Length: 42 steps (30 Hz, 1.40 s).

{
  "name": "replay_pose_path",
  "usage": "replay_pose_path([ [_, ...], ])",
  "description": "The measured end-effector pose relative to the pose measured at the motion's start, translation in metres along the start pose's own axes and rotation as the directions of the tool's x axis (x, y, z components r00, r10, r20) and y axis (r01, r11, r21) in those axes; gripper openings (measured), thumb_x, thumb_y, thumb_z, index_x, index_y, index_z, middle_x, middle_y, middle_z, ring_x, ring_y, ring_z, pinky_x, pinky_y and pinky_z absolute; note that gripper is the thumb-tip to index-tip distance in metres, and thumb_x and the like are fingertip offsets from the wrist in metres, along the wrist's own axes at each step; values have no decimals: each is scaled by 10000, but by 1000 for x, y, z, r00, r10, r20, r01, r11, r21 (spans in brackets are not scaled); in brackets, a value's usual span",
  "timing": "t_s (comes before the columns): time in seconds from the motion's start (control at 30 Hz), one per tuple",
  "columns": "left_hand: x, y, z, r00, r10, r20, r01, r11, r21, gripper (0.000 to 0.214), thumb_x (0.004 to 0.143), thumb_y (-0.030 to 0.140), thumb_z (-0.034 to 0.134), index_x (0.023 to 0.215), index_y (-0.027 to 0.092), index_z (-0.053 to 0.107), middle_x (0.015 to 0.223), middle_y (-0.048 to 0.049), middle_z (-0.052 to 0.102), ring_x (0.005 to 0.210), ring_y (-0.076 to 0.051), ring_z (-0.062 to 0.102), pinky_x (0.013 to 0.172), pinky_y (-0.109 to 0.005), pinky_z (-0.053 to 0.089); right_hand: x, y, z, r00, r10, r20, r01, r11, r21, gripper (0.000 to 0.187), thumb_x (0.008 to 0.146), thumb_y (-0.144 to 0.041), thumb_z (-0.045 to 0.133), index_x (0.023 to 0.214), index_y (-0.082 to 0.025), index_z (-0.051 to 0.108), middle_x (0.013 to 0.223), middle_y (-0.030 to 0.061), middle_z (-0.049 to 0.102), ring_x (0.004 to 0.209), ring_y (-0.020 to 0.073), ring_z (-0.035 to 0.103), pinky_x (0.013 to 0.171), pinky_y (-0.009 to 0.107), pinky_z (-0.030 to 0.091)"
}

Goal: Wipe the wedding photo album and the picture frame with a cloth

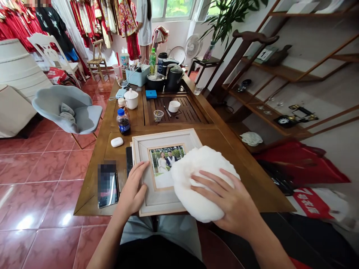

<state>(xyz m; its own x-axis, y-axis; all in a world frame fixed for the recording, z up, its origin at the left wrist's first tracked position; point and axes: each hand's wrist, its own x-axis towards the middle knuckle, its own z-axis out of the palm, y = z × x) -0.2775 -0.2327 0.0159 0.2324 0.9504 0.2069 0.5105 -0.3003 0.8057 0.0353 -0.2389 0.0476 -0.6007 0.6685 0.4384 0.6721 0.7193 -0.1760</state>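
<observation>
Left of the hands (135, 191) lies a phone (110, 193); beyond them stand a blue-capped bottle (123, 124) and a lidded cup (131, 100).

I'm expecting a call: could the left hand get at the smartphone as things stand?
Probably yes: the left hand rests on the left side of the picture frame, the smartphone lies just beside its wrist, and nothing visible blocks it.

The round white cloth (206, 164) looks soft and fluffy, while the picture frame (165, 133) has smooth, pale wood edges with no big shine, and the photo (168, 158) looks like smooth paper. The brown wood table (246, 186) is a bit shiny, and the phone (112, 194) has a glossy, glassy top. The red floor tiles (50, 179) shine brightly, but the chair (63, 106) looks like dull gray cloth.
</observation>
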Motion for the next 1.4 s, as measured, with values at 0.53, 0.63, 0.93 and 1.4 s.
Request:
replay_pose_path([
  [0.53,3,-1,-5,995,47,91,-50,998,26,744,890,32,400,1597,253,332,1639,-63,409,1561,-246,265,1302,-513,222,89,97,19,997,50,51,-40,982,-186,510,817,-238,519,1316,-231,619,1468,100,608,1351,319,544,1131,562,297],
  [0.63,2,-3,-2,998,35,54,-37,999,24,741,875,32,412,1583,244,358,1630,-73,421,1554,-253,281,1297,-527,225,97,100,20,997,57,60,-46,985,-169,520,822,-241,526,1335,-226,611,1483,102,594,1367,323,526,1128,567,307],
  [0.93,-1,-2,1,1000,11,-9,-11,1000,10,721,849,60,438,1549,229,418,1601,-86,456,1540,-260,320,1281,-534,259,44,64,2,994,40,101,-30,994,-103,561,765,-225,553,1322,-231,622,1473,99,598,1387,326,493,1169,584,264],
  [1.4,1,-1,4,999,18,-37,-18,1000,-11,711,849,61,423,1540,228,434,1591,-79,469,1537,-254,322,1281,-522,252,-24,1,-15,999,-2,49,5,998,-60,577,791,-267,511,1360,-248,602,1429,91,626,1323,344,540,1141,551,258],
])
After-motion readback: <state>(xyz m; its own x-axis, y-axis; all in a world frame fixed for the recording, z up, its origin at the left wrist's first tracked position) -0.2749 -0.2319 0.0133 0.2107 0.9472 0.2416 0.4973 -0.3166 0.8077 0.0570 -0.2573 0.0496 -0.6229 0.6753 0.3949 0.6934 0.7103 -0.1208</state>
